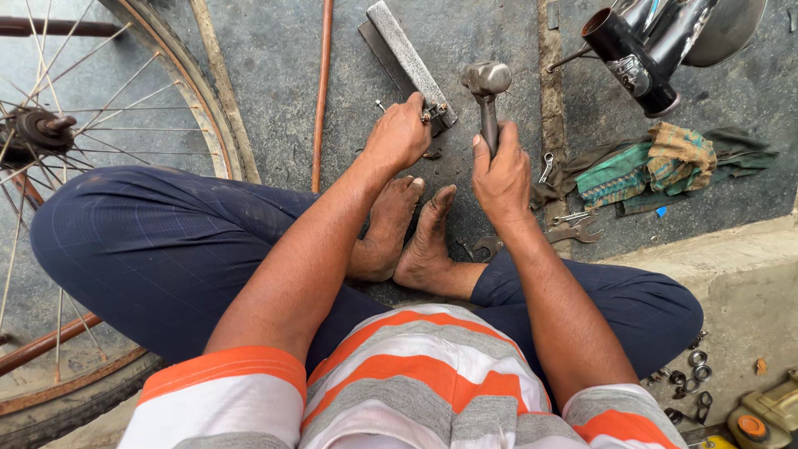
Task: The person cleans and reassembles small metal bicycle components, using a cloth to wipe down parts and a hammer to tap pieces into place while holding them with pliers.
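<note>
I sit cross-legged on a grey concrete floor with my bare feet together. My right hand (499, 173) grips the handle of a steel hammer (486, 83), whose head is raised above the floor. My left hand (399, 133) pinches a small metal part (431, 112) against the near end of a long grey metal bar (409, 58) lying on the floor. The hammer head hangs just to the right of that bar end.
A spoked bicycle wheel (100, 108) lies at left, a thin rusty rod (322, 91) beside it. Black bicycle frame tubes (636, 50) and a crumpled cloth (665, 162) lie at upper right. Wrenches (573, 229) sit by my right knee; nuts and washers (694, 378) and a yellow can (761, 416) at lower right.
</note>
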